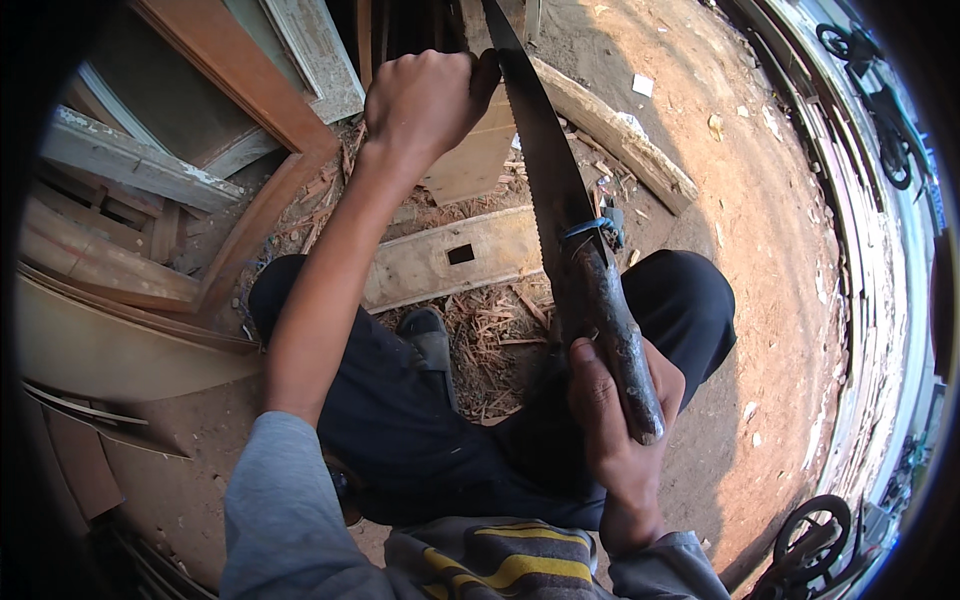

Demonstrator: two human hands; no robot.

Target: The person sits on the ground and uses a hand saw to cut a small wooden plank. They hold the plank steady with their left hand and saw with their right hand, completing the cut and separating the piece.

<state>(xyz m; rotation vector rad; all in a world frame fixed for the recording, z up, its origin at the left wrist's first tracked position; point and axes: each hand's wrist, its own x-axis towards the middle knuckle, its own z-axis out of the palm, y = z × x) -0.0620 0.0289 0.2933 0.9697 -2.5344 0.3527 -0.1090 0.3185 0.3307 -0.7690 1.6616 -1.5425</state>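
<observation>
My right hand (612,420) is wrapped round the worn dark handle of a hand saw (543,150). Its long blade points away from me, with the toothed edge facing left. Blue cord is tied where blade meets handle. At the far end of the blade, my left hand (425,105) is closed, its thumb against or just beside the toothed edge. The curled fingers hide whatever they may hold. Below that hand stands a pale wooden board (470,160). Nearer, between my knees, lies a flat plank (415,265) with a square hole.
Reddish wooden frames (235,75) and an old painted board (140,155) stack up on the left. A thick beam (620,135) lies at the far right of the plank. Wood chips (490,340) litter the ground. Long timbers (855,300) and a motorbike (880,100) stand along the right.
</observation>
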